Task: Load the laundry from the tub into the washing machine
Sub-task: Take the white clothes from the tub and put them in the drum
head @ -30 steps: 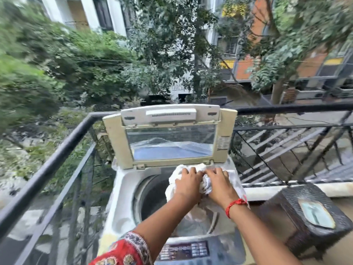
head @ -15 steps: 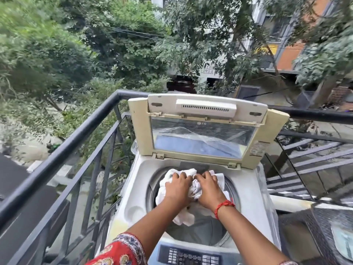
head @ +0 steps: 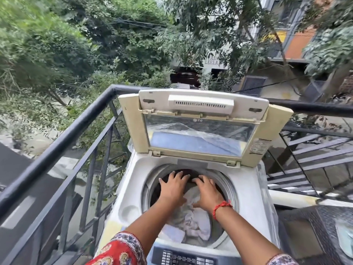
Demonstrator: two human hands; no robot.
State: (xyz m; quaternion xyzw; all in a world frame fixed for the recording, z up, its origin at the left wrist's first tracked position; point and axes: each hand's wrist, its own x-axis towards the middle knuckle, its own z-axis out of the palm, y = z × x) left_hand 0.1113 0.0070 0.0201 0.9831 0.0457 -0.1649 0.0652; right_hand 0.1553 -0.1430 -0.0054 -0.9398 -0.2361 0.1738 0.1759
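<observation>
A white top-loading washing machine point(head: 246, 190) stands on a balcony with its cream lid point(head: 202, 127) raised upright. White and pale laundry point(head: 193, 222) lies inside the round drum, with something dark at the drum's far side. My left hand point(head: 172, 185) and my right hand point(head: 207, 191) are both over the drum, palms down, fingers spread, holding nothing. A red thread is tied on my right wrist. The tub is out of view.
A black metal railing point(head: 63, 138) runs along the left and behind the machine. A dark wicker stool point(head: 317, 232) stands at the right. The control panel point(head: 183, 257) is at the machine's near edge. Trees and buildings lie beyond.
Both hands held a bunched white cloth above the drum opening; now it lies in the drum and the hands are spread over it. The camera tilted further down.
</observation>
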